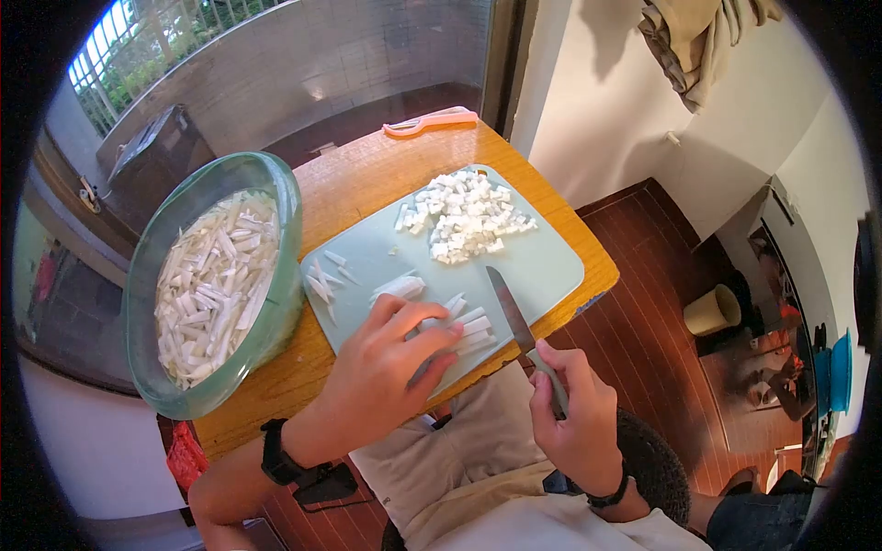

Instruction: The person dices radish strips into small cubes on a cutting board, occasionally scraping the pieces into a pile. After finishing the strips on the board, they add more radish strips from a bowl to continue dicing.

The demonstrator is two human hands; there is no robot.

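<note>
In my right hand (577, 415) is a kitchen knife (511, 308), gripped by its pale handle. The blade slants up and left over the near right part of the light blue cutting board (542, 275). My left hand (395, 354) is curled over white vegetable sticks (474, 331) near the board's front edge, its fingertips holding them. More cut pieces (400, 288) lie just beyond those fingers. A few thin slivers (323, 278) are scattered at the board's left. Small white cubes (469, 216) form a pile at the far side of the board.
A green, translucent basin (292, 197) full of white strips (216, 294) stands at the table's left. A pink peeler (430, 121) lies at the far edge of the wooden table (344, 174). A beige bin (712, 310) stands on the floor at right. Another person's leg (758, 514) shows lower right.
</note>
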